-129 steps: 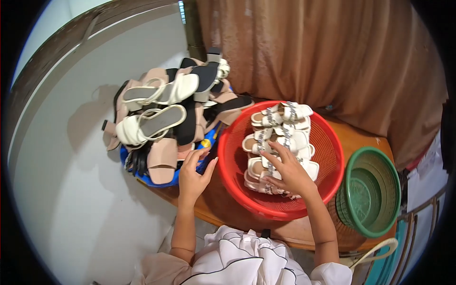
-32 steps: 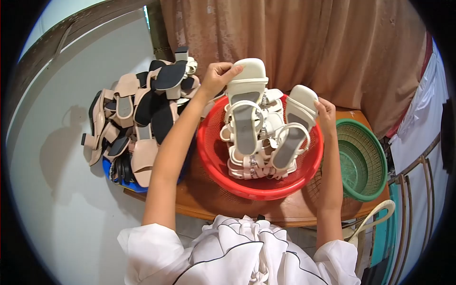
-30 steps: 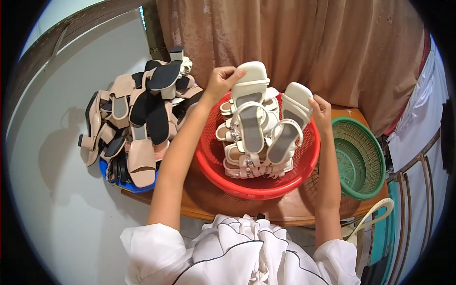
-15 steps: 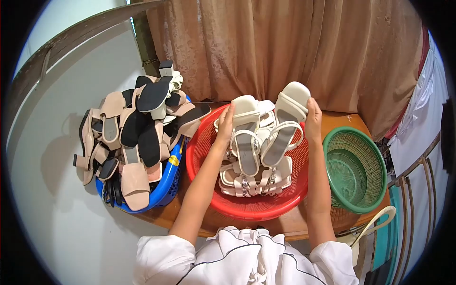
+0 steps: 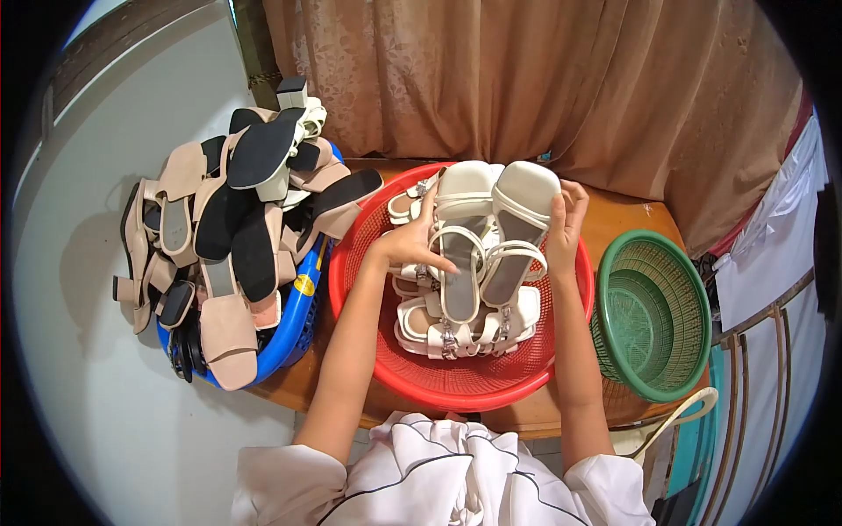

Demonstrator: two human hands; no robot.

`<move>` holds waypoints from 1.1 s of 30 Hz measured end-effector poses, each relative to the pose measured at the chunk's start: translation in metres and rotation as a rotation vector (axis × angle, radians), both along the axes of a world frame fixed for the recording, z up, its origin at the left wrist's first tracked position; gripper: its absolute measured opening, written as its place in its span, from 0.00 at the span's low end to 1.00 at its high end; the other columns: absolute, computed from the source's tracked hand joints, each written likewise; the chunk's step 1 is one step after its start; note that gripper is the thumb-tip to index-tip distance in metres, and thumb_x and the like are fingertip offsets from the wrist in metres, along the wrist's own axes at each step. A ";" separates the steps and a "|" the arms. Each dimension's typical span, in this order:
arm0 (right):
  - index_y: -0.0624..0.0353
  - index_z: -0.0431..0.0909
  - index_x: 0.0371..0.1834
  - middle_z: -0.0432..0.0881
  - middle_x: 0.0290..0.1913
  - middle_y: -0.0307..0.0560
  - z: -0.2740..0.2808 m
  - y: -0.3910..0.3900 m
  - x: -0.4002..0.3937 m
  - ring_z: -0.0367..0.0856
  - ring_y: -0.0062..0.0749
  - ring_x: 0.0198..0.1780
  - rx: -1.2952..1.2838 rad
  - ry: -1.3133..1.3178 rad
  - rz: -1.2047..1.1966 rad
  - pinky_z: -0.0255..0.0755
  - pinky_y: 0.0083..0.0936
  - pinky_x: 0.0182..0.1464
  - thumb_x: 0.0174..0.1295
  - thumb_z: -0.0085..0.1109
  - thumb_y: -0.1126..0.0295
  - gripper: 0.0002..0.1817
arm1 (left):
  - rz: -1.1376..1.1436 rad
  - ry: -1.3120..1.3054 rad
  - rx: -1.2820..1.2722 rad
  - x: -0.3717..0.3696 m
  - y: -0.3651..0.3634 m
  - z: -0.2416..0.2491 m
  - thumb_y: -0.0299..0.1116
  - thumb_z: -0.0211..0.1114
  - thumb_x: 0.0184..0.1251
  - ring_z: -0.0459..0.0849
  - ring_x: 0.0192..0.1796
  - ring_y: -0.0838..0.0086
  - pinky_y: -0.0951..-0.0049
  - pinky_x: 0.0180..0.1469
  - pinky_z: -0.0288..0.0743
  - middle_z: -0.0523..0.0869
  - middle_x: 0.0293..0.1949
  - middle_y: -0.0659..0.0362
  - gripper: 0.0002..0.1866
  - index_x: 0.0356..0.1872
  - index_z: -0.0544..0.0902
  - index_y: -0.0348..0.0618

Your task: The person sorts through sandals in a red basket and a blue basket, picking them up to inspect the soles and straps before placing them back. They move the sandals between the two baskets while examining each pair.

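A pair of white strappy sandals, the left sandal and the right sandal, lies side by side, soles down, on other white sandals in the red basket. My left hand rests against the left sandal's outer side, fingers spread and thumb stretched over its grey insole. Beside the right sandal's toe is my right hand, its thumb touching the edge and its fingers apart. Beneath the pair, white sandals with silver chain trim show partly.
At left, a blue basket is heaped with beige, black and white shoes. A green basket stands to the right on the wooden table. A brown curtain hangs behind.
The right sandal has come down and left, close against its mate. My left thumb has swung over the left sandal's insole, and my right fingers have come away from the right sandal.
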State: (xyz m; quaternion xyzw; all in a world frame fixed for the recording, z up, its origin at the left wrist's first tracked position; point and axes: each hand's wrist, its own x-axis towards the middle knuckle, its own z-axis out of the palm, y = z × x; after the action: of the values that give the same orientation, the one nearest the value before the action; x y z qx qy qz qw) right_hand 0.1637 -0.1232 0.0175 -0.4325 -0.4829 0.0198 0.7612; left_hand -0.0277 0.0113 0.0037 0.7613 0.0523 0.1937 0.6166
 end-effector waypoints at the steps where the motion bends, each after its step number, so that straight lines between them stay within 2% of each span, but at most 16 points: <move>1: 0.59 0.61 0.51 0.70 0.44 0.39 0.000 0.001 0.000 0.65 0.18 0.46 0.022 0.019 0.016 0.57 0.16 0.52 0.68 0.40 0.66 0.13 | -0.033 0.017 -0.017 -0.001 0.002 -0.002 0.25 0.77 0.33 0.53 0.67 0.64 0.67 0.65 0.53 0.46 0.67 0.47 0.70 0.66 0.24 0.49; 2: 0.55 0.59 0.51 0.70 0.44 0.39 -0.008 0.006 0.008 0.65 0.18 0.47 0.042 0.005 0.028 0.56 0.16 0.53 0.68 0.41 0.67 0.11 | -0.040 0.021 -0.166 0.000 0.001 -0.006 0.19 0.74 0.36 0.54 0.66 0.64 0.67 0.63 0.57 0.46 0.67 0.47 0.67 0.66 0.26 0.52; 5: 0.54 0.60 0.49 0.70 0.46 0.39 -0.012 -0.003 0.017 0.65 0.19 0.47 -0.106 0.137 0.125 0.58 0.17 0.53 0.68 0.39 0.68 0.09 | -0.040 -0.069 -0.174 0.008 0.006 -0.015 0.16 0.71 0.38 0.55 0.66 0.65 0.67 0.62 0.60 0.47 0.67 0.48 0.64 0.68 0.30 0.54; 6: 0.56 0.59 0.53 0.67 0.50 0.41 -0.010 -0.004 0.021 0.64 0.22 0.51 -0.134 0.150 0.224 0.57 0.21 0.55 0.68 0.38 0.69 0.12 | -0.010 -0.088 -0.179 0.008 0.002 -0.012 0.14 0.68 0.41 0.57 0.66 0.67 0.68 0.61 0.61 0.50 0.66 0.50 0.59 0.68 0.34 0.52; 9: 0.57 0.56 0.60 0.65 0.56 0.45 -0.004 -0.006 0.018 0.61 0.26 0.58 -0.232 -0.023 0.199 0.55 0.24 0.60 0.69 0.37 0.67 0.18 | 0.050 -0.157 -0.274 0.019 0.007 -0.023 0.16 0.66 0.46 0.56 0.66 0.69 0.70 0.64 0.56 0.53 0.66 0.54 0.54 0.69 0.37 0.48; 10: 0.56 0.46 0.68 0.58 0.63 0.49 0.002 -0.012 0.014 0.55 0.34 0.65 -0.305 0.055 0.344 0.48 0.28 0.65 0.65 0.46 0.58 0.32 | 0.073 -0.166 -0.254 0.020 0.008 -0.027 0.17 0.64 0.49 0.59 0.65 0.69 0.70 0.64 0.57 0.57 0.65 0.54 0.49 0.68 0.41 0.48; 13: 0.55 0.39 0.70 0.49 0.68 0.52 -0.006 -0.009 0.020 0.49 0.39 0.69 -0.361 -0.173 0.359 0.43 0.31 0.67 0.54 0.58 0.52 0.47 | 0.205 -0.151 -0.205 0.026 0.006 -0.032 0.15 0.59 0.51 0.67 0.60 0.69 0.72 0.57 0.67 0.63 0.61 0.50 0.46 0.68 0.42 0.47; 14: 0.54 0.34 0.70 0.42 0.70 0.54 -0.006 -0.010 0.023 0.44 0.41 0.70 -0.414 -0.191 0.345 0.39 0.32 0.68 0.42 0.69 0.53 0.59 | 0.250 -0.123 -0.252 0.026 0.004 -0.032 0.16 0.59 0.52 0.70 0.57 0.70 0.73 0.55 0.68 0.67 0.58 0.50 0.43 0.67 0.45 0.43; 17: 0.53 0.32 0.70 0.43 0.70 0.57 -0.013 -0.010 0.028 0.45 0.41 0.70 -0.446 -0.124 0.358 0.44 0.33 0.67 0.38 0.73 0.59 0.62 | 0.324 -0.139 -0.317 0.033 0.006 -0.042 0.16 0.59 0.53 0.71 0.55 0.71 0.75 0.53 0.69 0.71 0.55 0.50 0.41 0.67 0.47 0.39; 18: 0.52 0.29 0.70 0.47 0.69 0.55 -0.014 -0.012 0.030 0.50 0.39 0.68 -0.464 -0.106 0.347 0.53 0.33 0.65 0.40 0.72 0.67 0.62 | 0.353 -0.138 -0.353 0.033 0.003 -0.040 0.17 0.59 0.53 0.72 0.55 0.72 0.77 0.51 0.70 0.71 0.55 0.51 0.38 0.65 0.50 0.36; 21: 0.51 0.28 0.70 0.50 0.67 0.52 -0.017 -0.014 0.042 0.56 0.35 0.65 -0.597 0.030 0.522 0.59 0.30 0.61 0.46 0.66 0.75 0.58 | 0.346 -0.233 -0.396 0.038 0.004 -0.045 0.21 0.58 0.56 0.75 0.51 0.74 0.80 0.48 0.72 0.75 0.51 0.53 0.31 0.62 0.59 0.37; 24: 0.53 0.33 0.70 0.54 0.65 0.49 -0.020 -0.020 0.044 0.61 0.31 0.61 -0.621 0.117 0.622 0.61 0.27 0.59 0.48 0.61 0.81 0.52 | 0.377 -0.070 -0.574 0.034 -0.004 -0.034 0.28 0.52 0.62 0.80 0.39 0.80 0.82 0.39 0.76 0.80 0.40 0.60 0.17 0.53 0.69 0.41; 25: 0.53 0.35 0.70 0.56 0.65 0.49 -0.021 -0.020 0.044 0.62 0.31 0.61 -0.615 0.121 0.610 0.61 0.26 0.59 0.49 0.60 0.81 0.50 | 0.366 -0.093 -0.590 0.033 -0.007 -0.030 0.29 0.50 0.62 0.80 0.37 0.80 0.82 0.37 0.77 0.80 0.38 0.61 0.16 0.52 0.70 0.41; 27: 0.55 0.39 0.70 0.60 0.63 0.48 -0.021 -0.021 0.045 0.63 0.31 0.60 -0.604 0.131 0.585 0.62 0.25 0.58 0.49 0.59 0.82 0.48 | 0.340 -0.139 -0.623 0.035 -0.014 -0.026 0.32 0.48 0.64 0.81 0.32 0.81 0.82 0.33 0.78 0.80 0.34 0.64 0.14 0.50 0.72 0.43; 31: 0.57 0.43 0.69 0.70 0.55 0.46 -0.020 -0.018 0.047 0.69 0.27 0.54 -0.582 0.265 0.482 0.64 0.23 0.55 0.50 0.58 0.82 0.44 | 0.343 -0.103 -0.682 0.041 -0.012 -0.035 0.44 0.46 0.64 0.82 0.32 0.78 0.79 0.33 0.79 0.82 0.38 0.59 0.20 0.51 0.72 0.42; 33: 0.57 0.44 0.69 0.73 0.51 0.45 -0.024 -0.014 0.054 0.71 0.25 0.51 -0.535 0.336 0.510 0.65 0.22 0.53 0.50 0.58 0.81 0.44 | 0.324 -0.110 -0.729 0.038 -0.011 -0.033 0.49 0.46 0.63 0.81 0.39 0.75 0.75 0.39 0.78 0.80 0.45 0.56 0.25 0.53 0.70 0.42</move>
State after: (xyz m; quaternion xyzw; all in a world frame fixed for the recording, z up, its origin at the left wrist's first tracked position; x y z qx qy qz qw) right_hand 0.2175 -0.1372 -0.0062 -0.4723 -0.4214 0.4033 0.6608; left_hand 0.0107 0.0004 -0.0289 0.4633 0.2038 0.2975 0.8095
